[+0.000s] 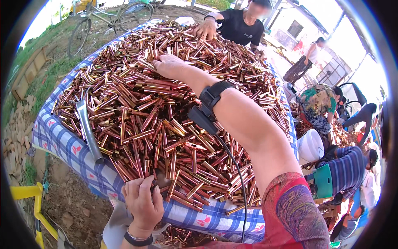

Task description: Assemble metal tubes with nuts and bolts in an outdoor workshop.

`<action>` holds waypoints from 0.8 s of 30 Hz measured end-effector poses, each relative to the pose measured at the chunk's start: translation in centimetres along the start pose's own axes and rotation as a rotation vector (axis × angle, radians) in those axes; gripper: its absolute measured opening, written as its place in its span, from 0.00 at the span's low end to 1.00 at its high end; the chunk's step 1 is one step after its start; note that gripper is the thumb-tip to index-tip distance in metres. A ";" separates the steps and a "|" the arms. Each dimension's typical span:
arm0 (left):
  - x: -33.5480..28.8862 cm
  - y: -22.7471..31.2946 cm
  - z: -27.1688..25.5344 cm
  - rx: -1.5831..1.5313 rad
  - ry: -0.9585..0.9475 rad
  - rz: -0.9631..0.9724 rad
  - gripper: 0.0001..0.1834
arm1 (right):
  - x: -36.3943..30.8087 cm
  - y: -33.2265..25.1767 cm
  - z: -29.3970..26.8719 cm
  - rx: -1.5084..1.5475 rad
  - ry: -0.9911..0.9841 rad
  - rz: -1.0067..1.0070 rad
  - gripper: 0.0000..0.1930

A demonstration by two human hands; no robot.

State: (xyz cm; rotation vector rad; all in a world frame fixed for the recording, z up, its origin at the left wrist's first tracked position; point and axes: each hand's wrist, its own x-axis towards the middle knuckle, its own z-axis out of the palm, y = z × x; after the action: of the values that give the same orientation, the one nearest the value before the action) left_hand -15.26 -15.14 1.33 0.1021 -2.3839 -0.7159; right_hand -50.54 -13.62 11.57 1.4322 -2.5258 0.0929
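Observation:
A big heap of copper-coloured metal tubes (141,137) covers a table with a blue-and-white checked cloth (70,149). My right hand (170,66) reaches across to the far part of the heap, its fingers bent down among the tubes; whatever lies in its grip is hidden. At the near edge, my left hand (143,203) is curled against the tube ends, closed, with its contents out of sight. A black device (211,97) is strapped on my right forearm, and a cable runs down from it. A curved silver metal bar (88,132) lies on the heap's left side.
Across the table a person in black (242,25) has a hand on the heap. A white bucket (310,146) and several seated people are at right. A white sack (116,226) hangs below my left hand, near a yellow metal frame (38,199). A bicycle (107,25) stands behind.

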 end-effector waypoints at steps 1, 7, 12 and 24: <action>0.0 0.0 0.1 -0.002 -0.003 0.001 0.15 | 0.1 0.5 0.2 -0.073 -0.009 -0.085 0.16; -0.4 -0.4 0.0 0.016 0.040 0.000 0.15 | -5.8 2.3 -2.4 0.440 0.158 0.355 0.23; 0.3 0.1 0.4 -0.007 0.081 0.047 0.15 | -15.0 14.0 -1.0 -0.230 -0.217 0.194 0.21; -0.4 -0.4 0.4 0.031 0.110 0.071 0.13 | -20.6 5.0 -4.2 0.112 -0.115 0.373 0.25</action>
State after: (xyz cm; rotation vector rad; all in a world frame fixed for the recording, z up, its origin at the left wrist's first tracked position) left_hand -15.21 -15.17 0.63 0.0683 -2.2828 -0.6240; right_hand -43.96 6.92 11.07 1.0086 -2.8964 0.2251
